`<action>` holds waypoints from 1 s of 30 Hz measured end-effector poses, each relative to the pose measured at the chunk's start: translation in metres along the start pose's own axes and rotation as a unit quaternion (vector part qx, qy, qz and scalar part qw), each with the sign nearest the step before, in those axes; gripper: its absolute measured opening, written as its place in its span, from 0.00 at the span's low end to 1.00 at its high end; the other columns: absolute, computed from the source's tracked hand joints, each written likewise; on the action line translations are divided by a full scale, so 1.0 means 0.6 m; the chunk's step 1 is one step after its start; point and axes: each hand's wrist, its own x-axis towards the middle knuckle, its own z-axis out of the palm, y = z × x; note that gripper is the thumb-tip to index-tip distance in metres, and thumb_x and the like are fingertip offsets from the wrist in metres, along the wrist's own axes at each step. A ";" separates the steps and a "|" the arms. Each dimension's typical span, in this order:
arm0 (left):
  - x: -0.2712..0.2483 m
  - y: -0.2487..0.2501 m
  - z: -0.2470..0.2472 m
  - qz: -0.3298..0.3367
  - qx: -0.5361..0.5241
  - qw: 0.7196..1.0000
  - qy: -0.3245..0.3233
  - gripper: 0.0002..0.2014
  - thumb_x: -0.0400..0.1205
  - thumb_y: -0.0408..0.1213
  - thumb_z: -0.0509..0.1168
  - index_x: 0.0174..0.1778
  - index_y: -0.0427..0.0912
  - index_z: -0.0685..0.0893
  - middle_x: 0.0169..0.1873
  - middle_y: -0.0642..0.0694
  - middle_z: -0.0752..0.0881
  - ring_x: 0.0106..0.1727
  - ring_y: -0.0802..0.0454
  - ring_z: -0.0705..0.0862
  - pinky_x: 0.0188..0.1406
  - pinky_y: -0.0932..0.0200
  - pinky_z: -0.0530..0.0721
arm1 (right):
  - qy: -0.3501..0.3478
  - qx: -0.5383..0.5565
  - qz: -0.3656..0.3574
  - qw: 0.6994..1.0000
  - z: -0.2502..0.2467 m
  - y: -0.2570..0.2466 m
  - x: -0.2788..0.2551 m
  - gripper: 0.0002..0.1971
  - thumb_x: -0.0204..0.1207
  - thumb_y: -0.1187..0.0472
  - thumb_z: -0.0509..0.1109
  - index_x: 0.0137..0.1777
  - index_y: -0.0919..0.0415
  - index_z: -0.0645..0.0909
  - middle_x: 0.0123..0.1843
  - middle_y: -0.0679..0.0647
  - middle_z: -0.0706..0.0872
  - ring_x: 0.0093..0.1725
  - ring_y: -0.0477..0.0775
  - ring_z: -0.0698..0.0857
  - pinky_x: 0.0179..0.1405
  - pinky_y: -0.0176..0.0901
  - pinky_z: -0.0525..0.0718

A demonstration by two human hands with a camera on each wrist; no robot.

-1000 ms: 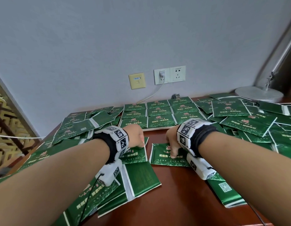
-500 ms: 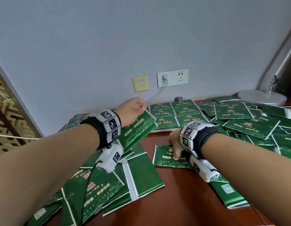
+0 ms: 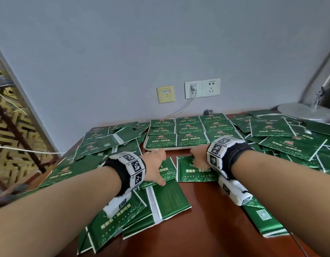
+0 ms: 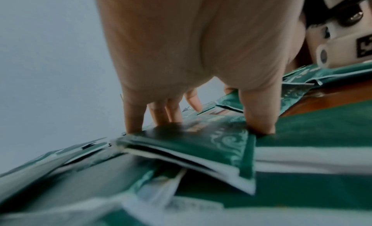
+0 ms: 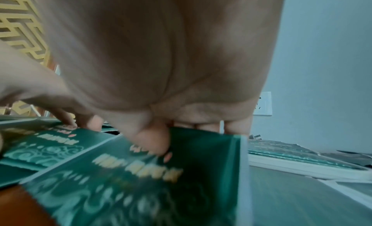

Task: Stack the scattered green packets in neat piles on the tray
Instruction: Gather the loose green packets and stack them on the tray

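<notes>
Many loose packets [image 3: 292, 145], lamp base [image 3: 306, 112]

The packets [image 3: 195, 170] look like glossy foil or plastic film, green with a satin sheen and white sealed edges. The table [image 3: 212, 219] is polished reddish-brown wood, smooth and reflective. The lamp base [image 3: 306, 111] is dull brushed metal. The wall [image 3: 160, 43] is matt painted grey.

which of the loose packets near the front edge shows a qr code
The packet below the right wrist, at the near right of the table. Its pale QR square faces up; the other near packets show gold lettering, scrollwork or a white seam.
</notes>
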 end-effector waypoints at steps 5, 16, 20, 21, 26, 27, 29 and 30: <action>-0.003 0.011 0.001 0.023 0.004 1.000 0.014 0.31 0.71 0.42 0.76 0.64 0.43 0.66 0.47 0.47 0.75 0.42 0.51 0.74 0.40 0.55 0.75 | 0.050 0.181 0.021 0.982 -0.003 0.011 -0.017 0.29 0.82 0.56 0.58 0.80 0.67 0.59 0.74 0.64 0.74 0.65 0.60 0.79 0.57 0.49 0.77; 0.011 0.007 -0.056 0.028 -0.001 0.998 0.054 0.29 0.75 0.40 0.72 0.68 0.42 0.66 0.33 0.51 0.72 0.29 0.56 0.71 0.24 0.60 0.67 | 0.080 0.086 0.031 0.993 -0.018 0.041 -0.010 0.47 0.62 0.48 0.82 0.74 0.59 0.56 0.64 0.60 0.75 0.58 0.63 0.82 0.57 0.59 0.84; 0.041 -0.005 -0.093 0.042 0.020 0.997 0.062 0.31 0.76 0.39 0.72 0.71 0.41 0.65 0.31 0.51 0.72 0.26 0.57 0.69 0.22 0.62 0.64 | 0.102 0.081 0.023 0.991 -0.047 0.069 0.008 0.45 0.64 0.51 0.82 0.74 0.61 0.59 0.64 0.60 0.77 0.58 0.62 0.82 0.54 0.55 0.84; 0.053 -0.008 -0.104 0.045 0.026 0.996 0.066 0.31 0.76 0.38 0.72 0.71 0.41 0.65 0.32 0.51 0.71 0.26 0.57 0.69 0.22 0.62 0.63 | 0.106 0.074 0.023 0.991 -0.056 0.078 0.019 0.44 0.64 0.52 0.82 0.74 0.61 0.59 0.63 0.60 0.78 0.57 0.62 0.82 0.53 0.54 0.84; 0.137 -0.043 -0.151 0.048 0.049 0.994 0.090 0.30 0.75 0.40 0.73 0.70 0.42 0.67 0.37 0.52 0.73 0.32 0.56 0.71 0.28 0.61 0.67 | 0.112 0.042 0.029 0.992 -0.099 0.120 0.095 0.45 0.63 0.56 0.83 0.75 0.59 0.61 0.65 0.60 0.79 0.59 0.63 0.82 0.54 0.54 0.85; 0.160 -0.052 -0.159 0.048 0.047 0.994 0.089 0.30 0.75 0.40 0.74 0.70 0.42 0.67 0.41 0.50 0.76 0.36 0.53 0.74 0.33 0.58 0.71 | 0.112 0.043 0.033 0.992 -0.109 0.127 0.114 0.44 0.63 0.57 0.83 0.75 0.59 0.62 0.66 0.60 0.79 0.60 0.63 0.82 0.54 0.54 0.84; 0.205 -0.069 -0.173 0.051 0.044 0.994 0.086 0.30 0.74 0.40 0.74 0.69 0.42 0.68 0.49 0.45 0.79 0.43 0.47 0.79 0.44 0.51 0.80 | 0.112 0.035 0.039 0.992 -0.131 0.139 0.154 0.42 0.64 0.55 0.82 0.73 0.59 0.63 0.63 0.60 0.79 0.58 0.63 0.83 0.53 0.54 0.85; 0.228 -0.077 -0.178 0.053 0.047 0.994 0.086 0.30 0.74 0.40 0.74 0.69 0.43 0.68 0.50 0.43 0.80 0.46 0.45 0.81 0.48 0.48 0.81 | 0.109 0.032 0.037 0.993 -0.141 0.144 0.174 0.41 0.64 0.55 0.82 0.73 0.60 0.63 0.62 0.60 0.80 0.57 0.63 0.83 0.53 0.54 0.85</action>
